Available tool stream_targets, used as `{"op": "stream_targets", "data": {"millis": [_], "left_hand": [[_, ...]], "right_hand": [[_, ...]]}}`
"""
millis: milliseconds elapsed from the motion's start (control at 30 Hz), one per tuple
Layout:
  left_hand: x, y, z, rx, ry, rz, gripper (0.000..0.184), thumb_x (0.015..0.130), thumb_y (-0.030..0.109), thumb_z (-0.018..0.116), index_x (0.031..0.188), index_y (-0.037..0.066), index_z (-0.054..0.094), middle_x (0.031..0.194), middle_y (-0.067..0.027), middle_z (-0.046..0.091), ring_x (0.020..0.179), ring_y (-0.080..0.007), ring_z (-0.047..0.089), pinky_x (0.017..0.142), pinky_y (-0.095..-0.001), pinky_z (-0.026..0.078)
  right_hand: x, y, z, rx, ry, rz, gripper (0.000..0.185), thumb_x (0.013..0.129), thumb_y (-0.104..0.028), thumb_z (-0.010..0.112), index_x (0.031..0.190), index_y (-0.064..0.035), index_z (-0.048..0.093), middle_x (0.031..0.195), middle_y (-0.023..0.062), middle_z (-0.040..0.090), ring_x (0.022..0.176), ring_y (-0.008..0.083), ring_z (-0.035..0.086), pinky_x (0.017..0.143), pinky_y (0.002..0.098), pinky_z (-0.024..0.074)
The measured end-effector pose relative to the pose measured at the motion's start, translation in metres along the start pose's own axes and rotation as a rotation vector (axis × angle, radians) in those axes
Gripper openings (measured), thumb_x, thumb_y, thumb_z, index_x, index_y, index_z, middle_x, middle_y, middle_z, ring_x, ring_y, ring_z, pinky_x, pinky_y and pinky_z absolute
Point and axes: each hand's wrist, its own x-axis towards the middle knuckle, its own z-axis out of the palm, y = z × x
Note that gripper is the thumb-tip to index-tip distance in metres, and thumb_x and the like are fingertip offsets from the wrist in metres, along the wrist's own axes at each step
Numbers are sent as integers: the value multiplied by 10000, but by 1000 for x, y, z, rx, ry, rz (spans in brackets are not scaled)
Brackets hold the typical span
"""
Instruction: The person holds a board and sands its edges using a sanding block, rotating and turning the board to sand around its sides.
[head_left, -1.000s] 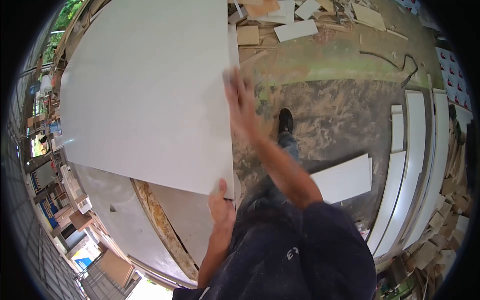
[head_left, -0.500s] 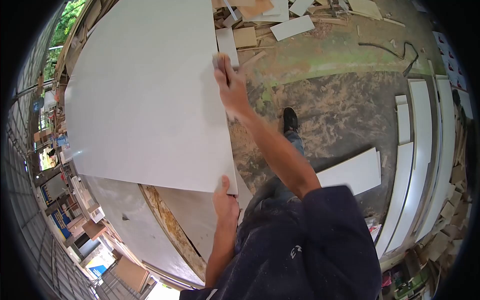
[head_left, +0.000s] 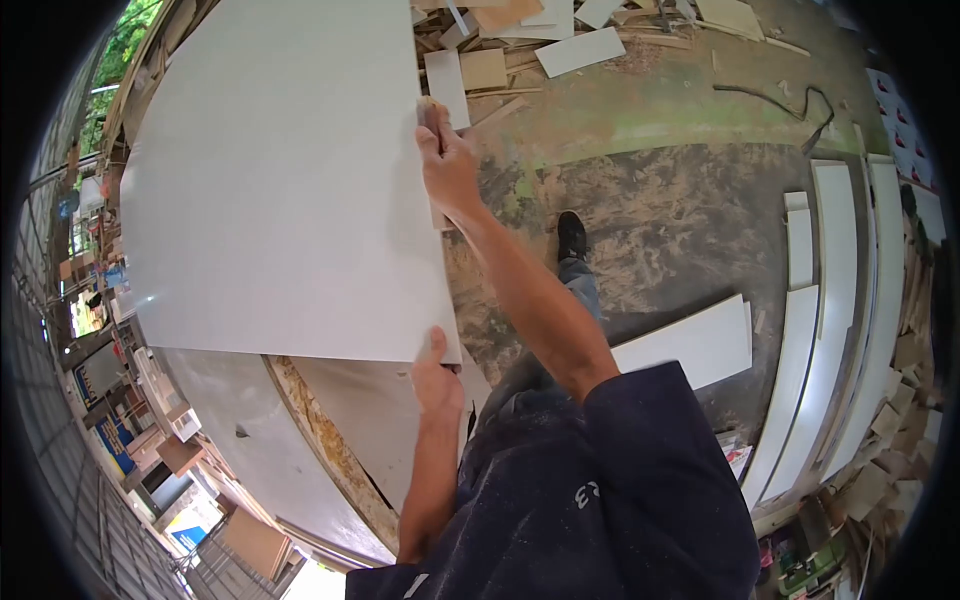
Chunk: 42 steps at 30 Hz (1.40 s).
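A large white panel lies flat at the left, its long right edge running beside me. My left hand grips the panel's near right corner, thumb on top and fingers below, out of sight. Farther up that edge, my right hand is closed around a small brownish block, perhaps a sanding block, pressed to the panel's edge. The block's underside is hidden. Beneath the panel, a grey worktop and a rough yellowish-brown strip show.
Offcuts are heaped on the floor at the top. White boards lie along the right, with a shorter white board nearer me. A dark cable curls on the dusty floor. My shoe stands right of the panel.
The panel and both my hands appear slightly farther left and higher in view, with the surroundings shifting left too. My right hand still holds the block at the edge, now less blurred.
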Motion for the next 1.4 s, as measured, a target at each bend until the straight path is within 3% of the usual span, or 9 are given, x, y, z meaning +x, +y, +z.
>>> {"op": "stream_targets", "data": {"millis": [233, 467, 533, 733, 867, 967, 1100, 1200, 1400], "left_hand": [[-1, 1, 14, -201, -100, -4, 387, 936, 324, 725, 1211, 68, 633, 1045, -2, 684, 863, -114, 608, 684, -279, 433], [-5, 12, 13, 126, -32, 50, 372, 954, 288, 708, 1229, 52, 624, 1079, 0, 683, 860, -115, 608, 673, -269, 425], [-3, 17, 26, -10, 15, 69, 348, 948, 333, 718, 1106, 26, 676, 925, 0, 653, 737, -91, 538, 605, -267, 372], [-7, 15, 18, 37, -73, 120, 304, 956, 308, 707, 1081, 34, 666, 924, 7, 670, 738, -114, 567, 639, -283, 396], [-16, 21, 26, 0, 0, 198, 325, 962, 310, 699, 1107, 22, 664, 950, -1, 680, 764, -111, 583, 652, -276, 401], [-13, 27, 25, 182, 2, 94, 352, 971, 318, 685, 1142, 11, 660, 982, -12, 692, 799, -112, 604, 663, -269, 411], [-9, 27, 36, -42, -11, 116, 403, 966, 342, 687, 1176, 0, 655, 1036, -31, 691, 871, -130, 622, 715, -271, 443], [-8, 21, 24, 7, -47, 138, 407, 959, 347, 695, 1170, 1, 656, 1046, -38, 685, 893, -135, 621, 736, -274, 452], [-4, 27, 24, 10, -29, 138, 389, 957, 297, 709, 1174, -20, 648, 1044, -54, 685, 905, -134, 622, 734, -280, 471]], "right_hand": [[-206, 23, -58, -61, -88, -190, 530, 993, -183, 572, 1476, -6, 445, 1072, 205, 536, 972, 326, 523, 892, 414, 445], [5, -10, 0, -23, -51, -60, 510, 1013, -255, 550, 1437, 14, 466, 1126, 231, 553, 1008, 387, 539, 945, 437, 445], [-12, -13, -8, -52, -60, -142, 511, 1018, -253, 541, 1449, 7, 456, 1155, 240, 564, 1026, 387, 533, 947, 441, 444], [-162, 20, -38, -42, -94, -104, 494, 1032, -244, 509, 1476, -33, 459, 1195, 228, 538, 1048, 346, 504, 962, 428, 432], [8, -10, 1, -57, -130, -69, 576, 1044, -330, 493, 1524, -31, 380, 1212, 183, 468, 1078, 287, 525, 1015, 395, 410], [9, -14, 1, 39, -111, 1, 574, 1042, -343, 497, 1534, -72, 382, 1281, 207, 466, 1082, 296, 521, 1036, 405, 393], [-154, 15, -41, -29, -137, -204, 599, 1054, -351, 481, 1548, -39, 346, 1219, 212, 528, 1003, 251, 500, 947, 391, 429], [-125, 22, -24, -19, -70, -228, 554, 1014, -206, 543, 1500, 12, 389, 1063, 199, 538, 996, 312, 501, 907, 407, 437], [31, -6, 14, -81, -62, -182, 563, 1010, -239, 555, 1506, -26, 399, 1092, 218, 504, 956, 323, 503, 873, 420, 446]]}}
